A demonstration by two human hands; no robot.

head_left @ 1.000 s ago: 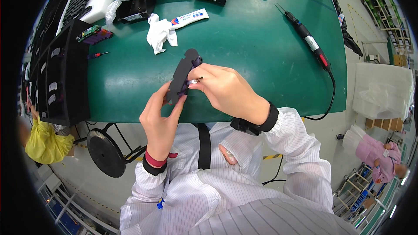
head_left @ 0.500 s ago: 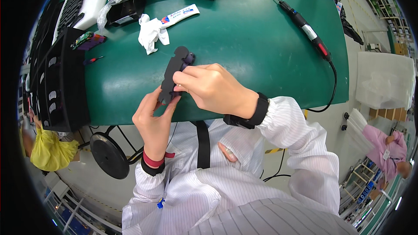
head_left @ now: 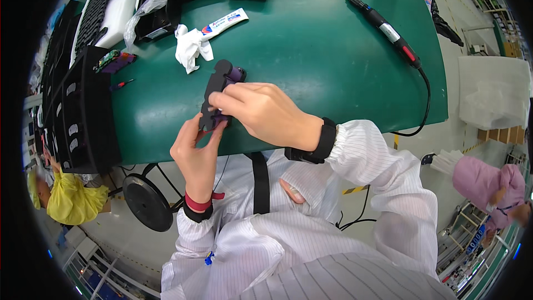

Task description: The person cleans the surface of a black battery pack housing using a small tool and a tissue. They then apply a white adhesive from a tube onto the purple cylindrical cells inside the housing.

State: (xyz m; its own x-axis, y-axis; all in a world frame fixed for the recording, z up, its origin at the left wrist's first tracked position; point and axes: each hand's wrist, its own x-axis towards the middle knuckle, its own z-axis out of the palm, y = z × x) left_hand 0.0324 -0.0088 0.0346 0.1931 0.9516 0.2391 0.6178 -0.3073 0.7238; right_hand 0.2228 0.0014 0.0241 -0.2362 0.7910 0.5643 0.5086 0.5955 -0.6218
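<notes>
Black elongated part (head_left: 215, 90) with a purple piece (head_left: 237, 72) at its far end sat over the near edge of the green mat (head_left: 311, 50), mid-assembly by the look of it; what remained was unclear. Left hand (head_left: 194, 153) pinched its near end. Right hand (head_left: 261, 111) was curled, fingertips pressing its middle. Electric screwdriver (head_left: 388, 28) lay unused, well apart.

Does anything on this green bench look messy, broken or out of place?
Nothing looks broken or spilled. The only untidy bit is a crumpled white cloth lying beside a white tube. Both hands, left hand and right hand, hold the black part over the green table.
</notes>
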